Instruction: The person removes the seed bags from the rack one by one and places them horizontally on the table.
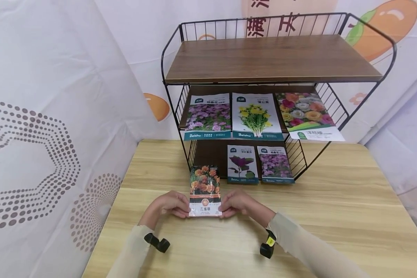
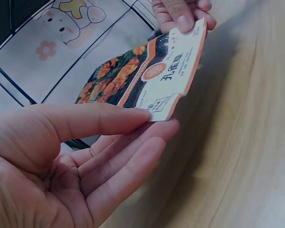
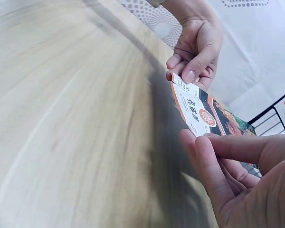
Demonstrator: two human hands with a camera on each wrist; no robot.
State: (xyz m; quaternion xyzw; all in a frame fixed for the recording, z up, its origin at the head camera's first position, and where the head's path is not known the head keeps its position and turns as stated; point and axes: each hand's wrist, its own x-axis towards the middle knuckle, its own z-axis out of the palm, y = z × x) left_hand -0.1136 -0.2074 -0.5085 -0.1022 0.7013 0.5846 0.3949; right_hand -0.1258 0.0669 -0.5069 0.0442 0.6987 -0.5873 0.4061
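A seed packet with orange flowers on its front is held between both hands at the left front of the rack's lowest shelf. My left hand pinches its lower left corner between thumb and fingers. At the lower right corner, my right hand pinches it the same way. Both wrist views show the packet tilted, its near edge raised off the table with a shadow below. Beside it on the lowest shelf lie a packet with a purple-leaved plant and a smaller packet with purple flowers.
The black wire rack has a brown top board. Its middle shelf bears a large purple-flower packet, a yellow-flower packet and a multicoloured-flower packet. It stands on a wooden table before patterned white cloth.
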